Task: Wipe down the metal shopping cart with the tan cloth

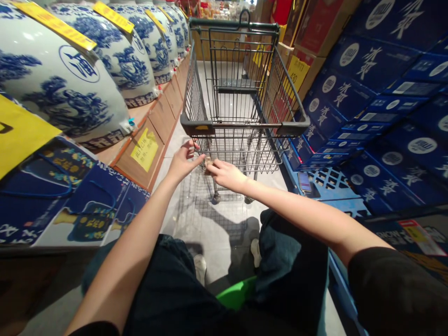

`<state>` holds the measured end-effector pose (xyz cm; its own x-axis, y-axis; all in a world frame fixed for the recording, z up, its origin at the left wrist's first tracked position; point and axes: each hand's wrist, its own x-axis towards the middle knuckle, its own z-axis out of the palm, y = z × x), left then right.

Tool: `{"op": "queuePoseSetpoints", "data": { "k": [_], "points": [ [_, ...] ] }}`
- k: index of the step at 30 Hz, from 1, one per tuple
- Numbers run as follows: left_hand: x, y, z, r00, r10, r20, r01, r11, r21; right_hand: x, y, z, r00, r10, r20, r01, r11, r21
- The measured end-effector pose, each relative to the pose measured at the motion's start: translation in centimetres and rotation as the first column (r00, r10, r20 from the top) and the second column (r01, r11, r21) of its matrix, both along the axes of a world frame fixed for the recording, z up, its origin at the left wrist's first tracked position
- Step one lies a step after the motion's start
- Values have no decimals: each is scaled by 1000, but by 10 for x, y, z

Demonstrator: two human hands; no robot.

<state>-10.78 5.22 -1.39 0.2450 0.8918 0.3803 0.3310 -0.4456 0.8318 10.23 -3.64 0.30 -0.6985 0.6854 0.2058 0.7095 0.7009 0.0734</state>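
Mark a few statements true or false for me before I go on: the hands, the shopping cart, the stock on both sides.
1. The left hand and right hand are close together by the near lower left corner of the shopping cart. True.
2. The ceramic jars on the left are plain red. False: they are white with blue designs.
3. Stacked blue cartons rise on the right. True.
4. The phone-like device lies in the cart's basket. False: it is outside the cart, at the blue plastic pallet on the right.
5. A yellow sign is on the display front below the jars. True.
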Motion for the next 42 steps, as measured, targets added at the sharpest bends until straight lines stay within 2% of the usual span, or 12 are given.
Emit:
{"op": "queuePoseSetpoints", "data": {
  "k": [7, 11, 14, 21, 23, 26, 30, 36, 39, 42],
  "points": [
    [9, 1, 0, 1000, 15, 18, -15, 1000, -22, 73, -18, -4, 997, -51, 51, 51, 999, 3],
    [15, -6, 2, 999, 29, 38, -28, 999, -35, 91, -24, -4, 998, -62, 33, 62, 998, 9],
    [17, -10, 5, 999, 39, 35, -38, 999, -25, 72, -20, -5, 998, -43, 36, 43, 999, 10],
    [15, -9, 5, 998, 61, 29, -60, 998, -12, -12, 12, -14, 995, 96, -15, -94, 992, 84],
    [13, -9, 5, 997, 70, 13, -70, 997, -10, -23, 17, -16, 993, 117, -29, -113, 985, 129],
    [11, -8, 7, 998, 68, -8, -68, 998, -4, -23, 17, -18, 991, 132, 5, -131, 978, 162],
    [11, -9, 10, 998, 59, -2, -59, 998, 7, 5, 8, -19, 992, 101, 73, -109, 987, 121],
    [13, -10, 13, 995, 98, 17, -99, 995, 11, 89, -16, -19, 994, 4, 113, -20, 989, 147],
    [14, -9, 13, 993, 121, -5, -120, 991, 54, 127, -29, -24, 996, -20, 88, 5, 987, 160],
    [14, -9, 14, 991, 133, -11, -132, 988, 75, 144, -34, -28, 998, -51, 26, 46, 985, 167]
  ]
}}
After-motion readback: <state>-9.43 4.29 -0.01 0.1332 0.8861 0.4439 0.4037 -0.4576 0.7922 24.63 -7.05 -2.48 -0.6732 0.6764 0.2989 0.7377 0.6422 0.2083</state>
